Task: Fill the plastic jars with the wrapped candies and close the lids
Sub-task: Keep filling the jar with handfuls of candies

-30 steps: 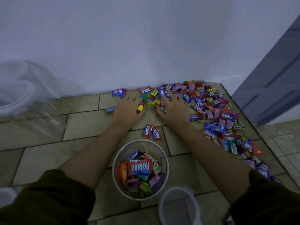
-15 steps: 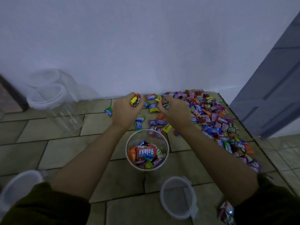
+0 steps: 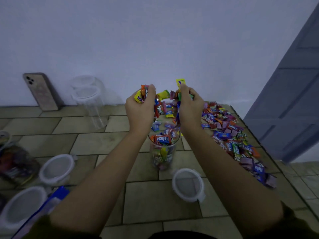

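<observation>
On the head camera I see the left hand (image 3: 139, 109) and right hand (image 3: 190, 107) at mid-frame, each clenched round a handful of wrapped candies (image 3: 140, 98). They are above the open plastic jar (image 3: 163, 152), which stands at centre, filled to its rim. A loose lid (image 3: 188, 184) lies to its lower right. The candy pile (image 3: 229, 135) spreads along the right. An empty jar (image 3: 89, 100) and a phone (image 3: 41, 91) stand at upper left by the wall.

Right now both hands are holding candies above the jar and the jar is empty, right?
No, the jar is not empty: the head view shows it nearly full of candies. The rest is right: the left hand and right hand both hold candies above it.
</observation>
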